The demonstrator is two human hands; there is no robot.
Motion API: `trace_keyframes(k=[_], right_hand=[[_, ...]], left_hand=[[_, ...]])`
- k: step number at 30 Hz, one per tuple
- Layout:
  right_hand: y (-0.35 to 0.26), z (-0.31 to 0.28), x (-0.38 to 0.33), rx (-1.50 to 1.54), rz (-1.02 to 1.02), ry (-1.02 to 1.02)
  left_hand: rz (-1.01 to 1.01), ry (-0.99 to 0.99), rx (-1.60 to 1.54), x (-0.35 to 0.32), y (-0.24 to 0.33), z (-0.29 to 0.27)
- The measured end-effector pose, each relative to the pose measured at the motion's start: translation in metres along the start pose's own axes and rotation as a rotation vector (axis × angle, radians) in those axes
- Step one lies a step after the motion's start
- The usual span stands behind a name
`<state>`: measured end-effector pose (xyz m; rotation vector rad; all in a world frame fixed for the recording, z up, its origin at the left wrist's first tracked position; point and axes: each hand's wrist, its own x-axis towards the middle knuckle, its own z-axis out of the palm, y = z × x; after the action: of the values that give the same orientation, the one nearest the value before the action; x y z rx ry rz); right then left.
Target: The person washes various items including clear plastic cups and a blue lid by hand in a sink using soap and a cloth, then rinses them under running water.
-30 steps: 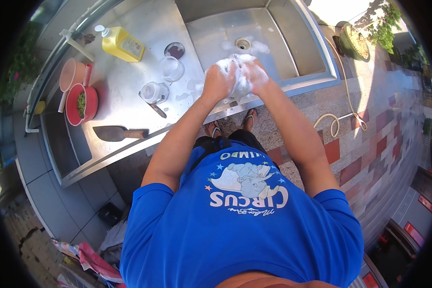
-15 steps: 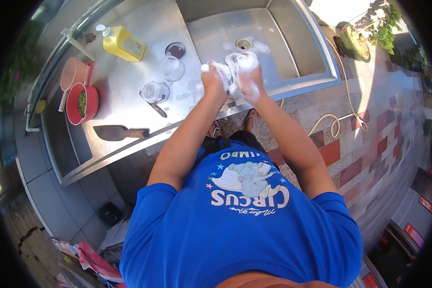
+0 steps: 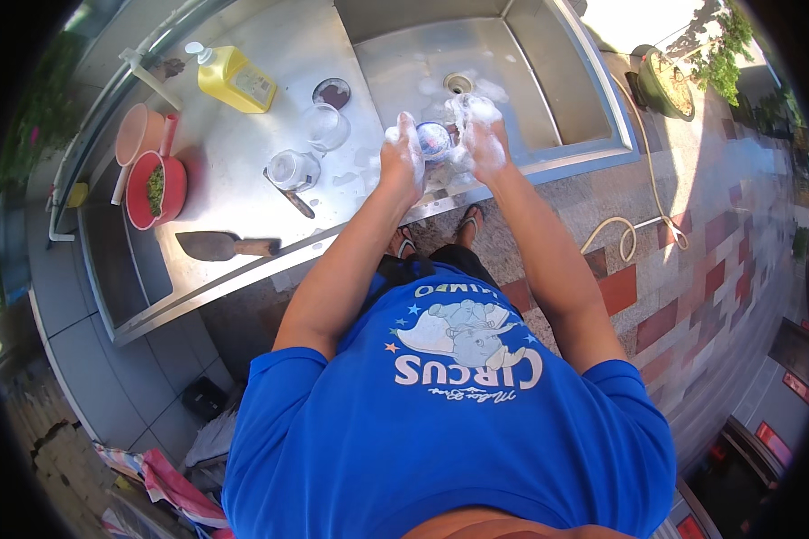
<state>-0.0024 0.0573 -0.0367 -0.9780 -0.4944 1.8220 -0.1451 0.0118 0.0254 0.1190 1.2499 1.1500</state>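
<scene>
Over the front edge of the steel sink [image 3: 530, 153], both my hands are covered in white suds. My left hand [image 3: 403, 166] is closed on the side of a round lid-like disc [image 3: 434, 141], blue at the rim with a pale, patterned face. Across from it, my right hand [image 3: 487, 151] grips a foamy white cloth or mesh [image 3: 463, 110] beside the disc. Foam hides some fingertips and the cloth's exact kind. Left of my hands, a clear jar [image 3: 293, 171] and a clear round container [image 3: 324, 128] stand on the steel counter [image 3: 270, 144].
A yellow pump bottle [image 3: 235, 79] lies toward the back. Near the front edge are a small knife [image 3: 294, 201] and a wooden-handled cleaver [image 3: 220, 245]. A red pan [image 3: 178, 184] with greens and a pink bowl [image 3: 140, 135] sit far left. A hose [image 3: 634, 235] trails across the floor.
My hands have moved apart, and the round blue-and-white disc has come into sight between them. The foamy cloth has shifted right with my right hand.
</scene>
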Motion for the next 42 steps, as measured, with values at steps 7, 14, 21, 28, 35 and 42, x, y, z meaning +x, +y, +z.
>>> trace_keyframes(k=[7,14,21,28,35,42], right_hand=[[0.019,0.045,-0.058,-1.491,-1.062,0.123],[0.015,0.046,-0.052,-1.492,-0.723,0.2],[0.002,0.023,-0.023,-1.113,-0.458,0.165],[0.026,0.033,-0.063,-1.357,-1.012,0.043],[0.008,0.048,-0.055,-1.761,-0.708,0.119],[-0.021,0.042,-0.02,-1.578,-0.62,0.072]], left_hand=[[-0.089,-0.306,-0.328,0.007,-0.002,-0.025],[-0.077,-0.35,-0.347,0.0,-0.004,-0.024],[0.033,-0.375,-0.274,0.009,-0.009,-0.02],[-0.08,-0.429,-0.434,0.01,-0.011,-0.017],[-0.095,-0.272,-0.301,-0.004,-0.001,-0.014],[-0.017,-0.272,-0.269,0.007,-0.011,-0.01]])
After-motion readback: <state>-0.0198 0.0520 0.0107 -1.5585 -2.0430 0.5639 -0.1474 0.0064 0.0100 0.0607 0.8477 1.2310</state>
